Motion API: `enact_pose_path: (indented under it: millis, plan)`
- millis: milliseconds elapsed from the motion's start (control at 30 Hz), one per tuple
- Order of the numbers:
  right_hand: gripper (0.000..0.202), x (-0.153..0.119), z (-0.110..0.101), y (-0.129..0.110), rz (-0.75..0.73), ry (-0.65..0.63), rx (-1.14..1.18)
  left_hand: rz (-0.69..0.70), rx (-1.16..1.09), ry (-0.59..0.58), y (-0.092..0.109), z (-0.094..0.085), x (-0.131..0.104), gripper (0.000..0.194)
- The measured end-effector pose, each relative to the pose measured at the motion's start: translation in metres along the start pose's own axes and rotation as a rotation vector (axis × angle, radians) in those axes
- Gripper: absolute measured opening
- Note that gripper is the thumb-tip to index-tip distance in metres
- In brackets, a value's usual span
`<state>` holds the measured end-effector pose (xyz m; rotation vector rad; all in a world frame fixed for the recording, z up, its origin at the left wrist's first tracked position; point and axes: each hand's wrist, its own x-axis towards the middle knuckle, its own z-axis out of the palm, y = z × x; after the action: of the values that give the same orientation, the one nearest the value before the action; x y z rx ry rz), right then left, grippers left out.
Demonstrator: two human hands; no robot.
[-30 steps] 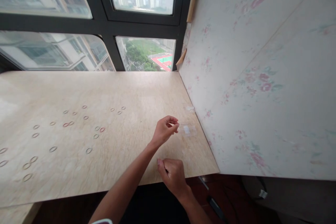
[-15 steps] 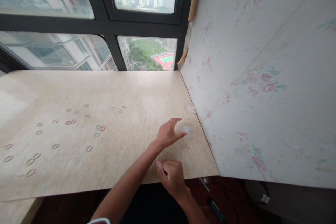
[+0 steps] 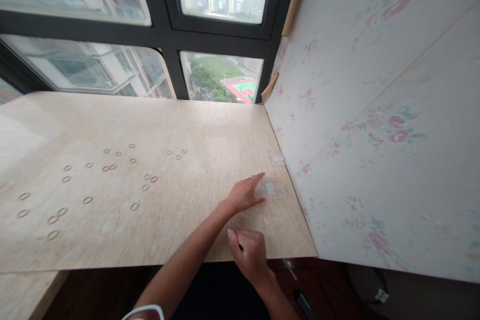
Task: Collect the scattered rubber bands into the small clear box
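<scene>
My left hand [image 3: 245,194] reaches over the countertop from the left, thumb and forefinger spread apart at the near-left end of a small clear plastic box [image 3: 276,189]. A pale patch shows in the box, which lies flat near the wall. Whether the fingertips touch its sides I cannot tell. My right hand [image 3: 249,250] is curled into a fist at the counter's front edge, below the left wrist; anything inside it is hidden. Scattered over the left half are several thin rings, among them a red ring [image 3: 154,179] and a dark ring [image 3: 134,207].
The marble-patterned countertop [image 3: 210,135] runs back to a dark window frame [image 3: 221,35]. A flowered wall [image 3: 348,160] closes off the right side. A scrap of clear plastic [image 3: 278,159] lies against that wall. Below the front edge, a black object [image 3: 305,305] and cables are on the floor.
The view has shifted slightly, moving the scene to the right. My left thumb and forefinger have come to either side of the box's left end. My right fist stays closed.
</scene>
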<state>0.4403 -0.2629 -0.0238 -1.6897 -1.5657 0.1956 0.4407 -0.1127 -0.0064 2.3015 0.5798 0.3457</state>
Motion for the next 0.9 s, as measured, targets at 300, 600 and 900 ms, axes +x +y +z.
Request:
enact_pose_path:
  millis: [300, 600, 900]
  plan:
    - [0.046, -0.003, -0.001, 0.001, 0.033, -0.027, 0.084, -0.089, -0.094, 0.187, -0.017, -0.027, -0.041, 0.061]
    - [0.054, 0.032, -0.014, 0.006, 0.552, -0.237, 0.517, -0.287, -0.233, 0.568, -0.059, -0.056, -0.119, 0.019]
    - [0.034, 0.149, 0.032, -0.033, 0.258, -0.459, 0.478, -0.406, -0.337, 0.813, -0.05, -0.053, -0.146, 0.014]
